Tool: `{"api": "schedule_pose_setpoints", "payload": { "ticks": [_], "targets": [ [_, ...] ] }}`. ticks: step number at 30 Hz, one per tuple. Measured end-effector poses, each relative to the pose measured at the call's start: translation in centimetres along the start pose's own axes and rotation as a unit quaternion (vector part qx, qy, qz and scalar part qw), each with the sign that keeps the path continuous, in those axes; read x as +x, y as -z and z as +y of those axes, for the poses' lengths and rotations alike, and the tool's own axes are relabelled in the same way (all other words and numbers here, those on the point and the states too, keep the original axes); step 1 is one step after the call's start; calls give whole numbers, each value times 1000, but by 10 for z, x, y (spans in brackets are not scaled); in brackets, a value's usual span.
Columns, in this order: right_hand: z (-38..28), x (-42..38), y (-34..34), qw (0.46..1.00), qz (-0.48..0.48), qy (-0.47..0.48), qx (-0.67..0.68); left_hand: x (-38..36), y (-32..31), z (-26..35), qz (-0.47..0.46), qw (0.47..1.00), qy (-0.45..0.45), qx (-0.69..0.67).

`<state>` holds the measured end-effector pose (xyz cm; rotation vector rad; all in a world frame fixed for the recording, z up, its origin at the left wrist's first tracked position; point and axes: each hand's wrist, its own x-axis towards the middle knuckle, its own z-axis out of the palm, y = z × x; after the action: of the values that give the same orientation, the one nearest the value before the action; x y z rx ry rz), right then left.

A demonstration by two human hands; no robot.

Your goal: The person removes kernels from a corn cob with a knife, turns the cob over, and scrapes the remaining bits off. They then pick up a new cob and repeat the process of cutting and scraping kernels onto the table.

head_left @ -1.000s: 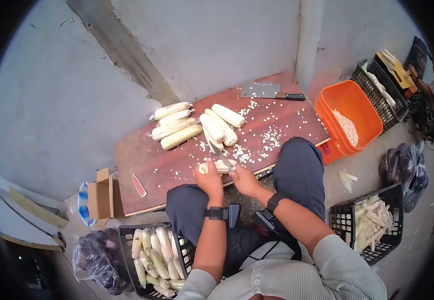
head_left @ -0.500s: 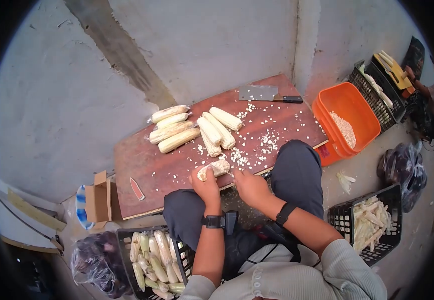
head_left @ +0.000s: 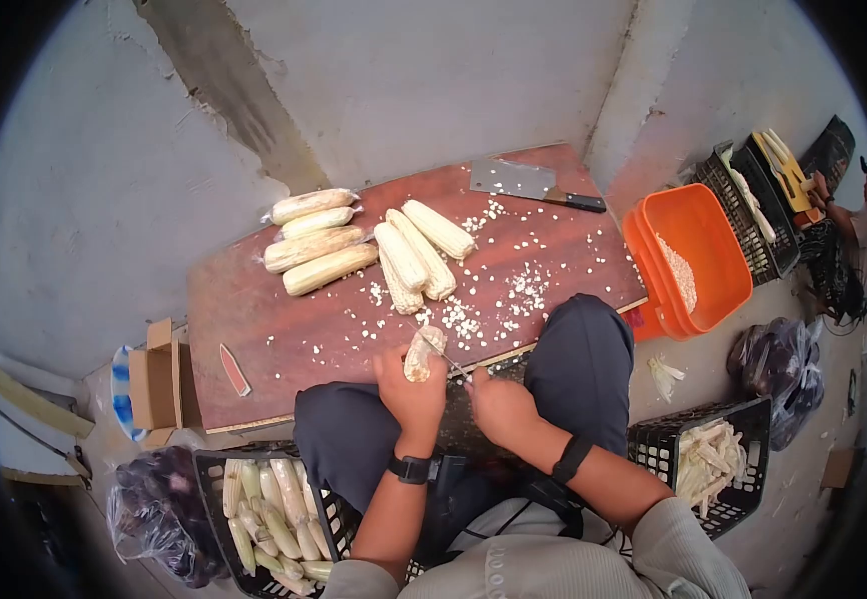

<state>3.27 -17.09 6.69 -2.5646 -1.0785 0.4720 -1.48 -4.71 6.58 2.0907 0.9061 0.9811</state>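
Observation:
My left hand [head_left: 411, 399] is wrapped round a partly stripped corn cob [head_left: 421, 359], held above the near edge of the red-brown table [head_left: 244, 329]. In my right hand [head_left: 505, 409] is a small knife [head_left: 455, 366]; its thin blade lies against the cob and its handle is mostly hidden by my fingers. Beyond my hands, several corn cobs [head_left: 441, 228] rest in a pile. To their left lie several wrapped corn cobs [head_left: 328, 268]. Loose kernels [head_left: 461, 324] are scattered over the tabletop.
A cleaver [head_left: 523, 180] lies at the table's back. An orange bucket [head_left: 723, 250] holding kernels stands right. Black crates with corn [head_left: 279, 499] and husks [head_left: 708, 459] flank my legs. A cardboard box [head_left: 159, 384] stands left; another person [head_left: 865, 225] works far right.
The cob in my left hand has turned from lying sideways to more upright, and the knife blade now crosses it. The whole view has shifted slightly.

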Motion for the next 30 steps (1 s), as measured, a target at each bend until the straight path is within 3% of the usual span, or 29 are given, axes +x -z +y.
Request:
{"api": "schedule_pose_setpoints", "payload": {
  "ticks": [6, 12, 15, 27, 30],
  "targets": [
    [-1, 10, -3, 992, 15, 45, -117, 2, -1, 4, -9, 999, 40, -13],
    [1, 20, -6, 987, 19, 66, -144, 4, -5, -1, 10, 998, 53, -23],
    [-5, 27, -4, 993, -25, 33, -106, 5, -4, 0, 17, 998, 63, -18],
    [-23, 60, 0, 998, -56, 21, -15, 2, -1, -10, 51, 994, 86, -49],
    [-12, 56, -13, 996, 13, 24, 88, -2, 1, -15, 57, 996, 59, -36]
  ]
}}
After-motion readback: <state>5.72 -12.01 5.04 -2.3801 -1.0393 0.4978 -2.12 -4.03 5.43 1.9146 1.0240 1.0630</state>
